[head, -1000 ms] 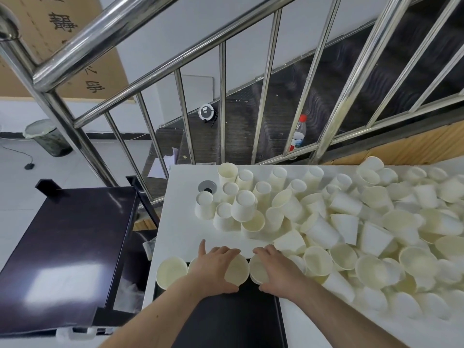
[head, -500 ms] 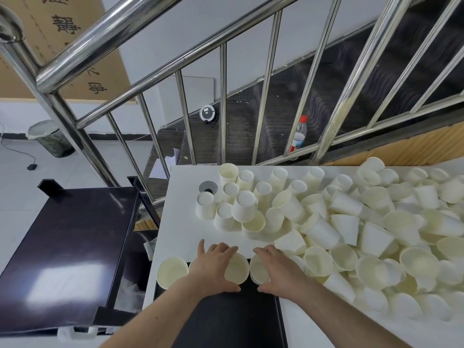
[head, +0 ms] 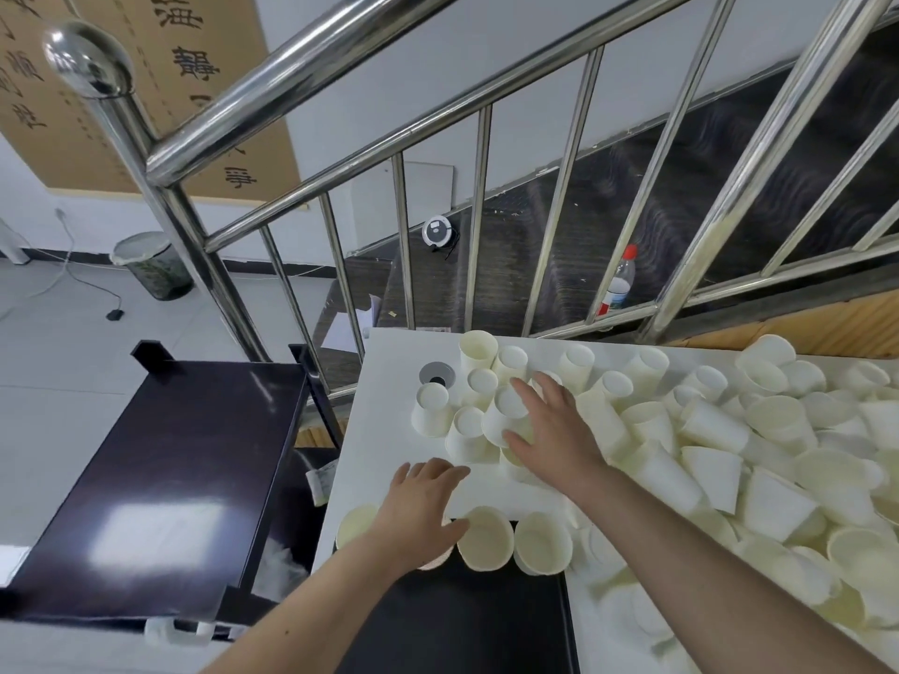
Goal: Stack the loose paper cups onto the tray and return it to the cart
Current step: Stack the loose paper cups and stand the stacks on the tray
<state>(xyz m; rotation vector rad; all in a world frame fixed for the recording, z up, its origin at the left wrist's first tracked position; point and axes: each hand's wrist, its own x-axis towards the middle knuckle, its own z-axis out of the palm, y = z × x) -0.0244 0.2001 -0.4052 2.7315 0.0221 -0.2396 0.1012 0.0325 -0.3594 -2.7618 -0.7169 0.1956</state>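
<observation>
- Loose paper cups (head: 720, 445) cover the right and far part of the white table (head: 389, 430); three stand upright along the far edge of the black tray (head: 467, 620), at the table's near edge.
- The right hand (head: 549, 430), fingers spread, reaches over an upturned cup (head: 506, 415) in the far-left cluster.
- The left hand (head: 418, 508), fingers relaxed and holding nothing, hovers at the tray's far-left corner.
- The dark cart (head: 160, 484) stands left of the table.
</observation>
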